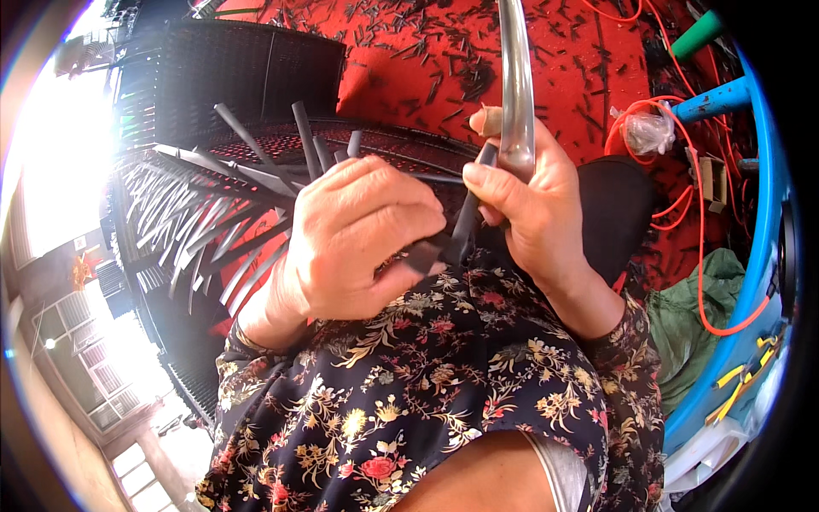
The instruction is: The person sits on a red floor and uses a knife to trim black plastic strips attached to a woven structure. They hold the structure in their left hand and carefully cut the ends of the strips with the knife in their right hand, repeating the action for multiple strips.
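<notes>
My left hand [367,239] is curled in front of my lap, its fingers closed on a flat black strip [422,256]. My right hand [537,196] grips a shiny, curved metal tool [517,94] that rises out of the top of the view; its kind cannot be made out. Under the right thumb a second dark strip [465,224] runs down toward the left fingers. One right fingertip has a tan wrap [490,121] on it. Beyond the left hand lies black woven wickerwork [401,143], with many loose strip ends [192,218] sticking out to the left.
Black offcuts [473,78] litter the red floor covering [563,94]. A black woven panel [243,81] stands at the far left. On the right are a blue rim [763,222], an orange hose [701,282], a clear plastic bag [648,132] and a green sack [699,316].
</notes>
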Motion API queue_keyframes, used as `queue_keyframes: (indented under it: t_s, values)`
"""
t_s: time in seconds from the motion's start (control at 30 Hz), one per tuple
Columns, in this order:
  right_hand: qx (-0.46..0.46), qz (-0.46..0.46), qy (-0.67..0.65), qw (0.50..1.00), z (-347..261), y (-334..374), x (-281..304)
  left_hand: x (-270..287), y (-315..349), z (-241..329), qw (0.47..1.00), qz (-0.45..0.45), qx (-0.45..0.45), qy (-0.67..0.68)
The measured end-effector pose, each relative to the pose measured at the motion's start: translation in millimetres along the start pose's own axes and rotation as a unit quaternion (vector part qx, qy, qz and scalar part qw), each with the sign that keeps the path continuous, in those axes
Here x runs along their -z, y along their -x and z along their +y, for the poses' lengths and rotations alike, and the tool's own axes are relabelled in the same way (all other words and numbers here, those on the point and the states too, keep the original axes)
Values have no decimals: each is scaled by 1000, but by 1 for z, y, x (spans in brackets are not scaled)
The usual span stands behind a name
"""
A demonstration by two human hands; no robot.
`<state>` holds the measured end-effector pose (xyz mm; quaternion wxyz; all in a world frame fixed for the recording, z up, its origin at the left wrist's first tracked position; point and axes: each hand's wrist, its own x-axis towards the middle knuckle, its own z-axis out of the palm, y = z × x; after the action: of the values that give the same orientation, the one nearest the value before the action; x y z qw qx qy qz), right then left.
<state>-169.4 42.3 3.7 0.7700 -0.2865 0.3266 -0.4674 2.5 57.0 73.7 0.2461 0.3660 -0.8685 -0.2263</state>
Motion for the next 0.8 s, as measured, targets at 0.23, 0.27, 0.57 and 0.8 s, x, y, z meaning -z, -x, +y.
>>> queue_keyframes:
  t_s: [0.23, 0.27, 0.57, 0.8]
  values:
    - [66, 33, 5, 997, -7, -23, 9, -3, -22, -15, 999, 28, -8, -19]
    - [69, 36, -2, 997, -7, -26, 12, -5, -24, -17, 999, 25, 1, -29]
    - [86, 39, -59, 994, -11, -41, 26, -8, -43, -24, 999, 20, 17, -22]
    - [91, 54, -59, 993, -10, -46, 37, -8, -50, -34, 1000, 5, 17, -25]
